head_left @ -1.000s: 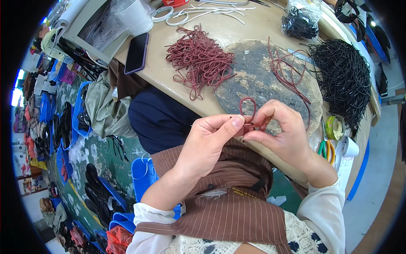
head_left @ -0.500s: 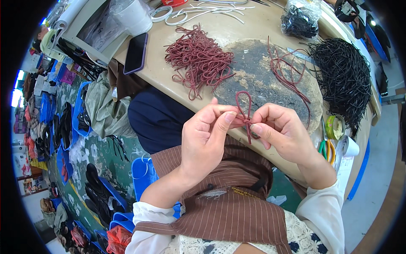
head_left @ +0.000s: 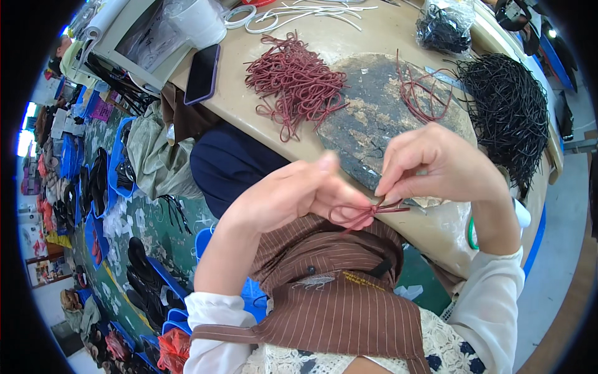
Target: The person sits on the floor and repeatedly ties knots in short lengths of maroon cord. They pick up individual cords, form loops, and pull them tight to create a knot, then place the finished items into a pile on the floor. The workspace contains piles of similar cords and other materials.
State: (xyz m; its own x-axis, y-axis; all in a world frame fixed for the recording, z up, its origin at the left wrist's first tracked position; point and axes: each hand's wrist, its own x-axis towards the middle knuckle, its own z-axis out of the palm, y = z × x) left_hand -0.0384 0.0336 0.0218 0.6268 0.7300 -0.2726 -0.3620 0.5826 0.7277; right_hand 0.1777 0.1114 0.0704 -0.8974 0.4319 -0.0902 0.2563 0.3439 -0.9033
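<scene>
Between my hands, over my lap by the table edge, is a dark red cord bow (head_left: 352, 215) with loops to the left and loose ends to the right. My left hand (head_left: 289, 194) has its fingers bent around the loops, with the thumb raised and blurred. My right hand (head_left: 439, 167) pinches the cord near the knot between thumb and forefinger. Beyond them lies a heap of similar tied red cords (head_left: 296, 84). Several untied red cords (head_left: 423, 100) rest on a worn dark oval board (head_left: 358, 118), partly hidden by my right hand.
Black cords (head_left: 504, 112) are piled at the right, near a bag of black cords (head_left: 443, 31). A phone (head_left: 202, 73) lies at the left table edge. White cords (head_left: 305, 15) are at the back. A green-handled tool (head_left: 471, 234) shows beside my right wrist.
The bow has turned from upright to sideways. My left thumb has lifted off it. My right hand has risen and now pinches from above, its wrist arched.
</scene>
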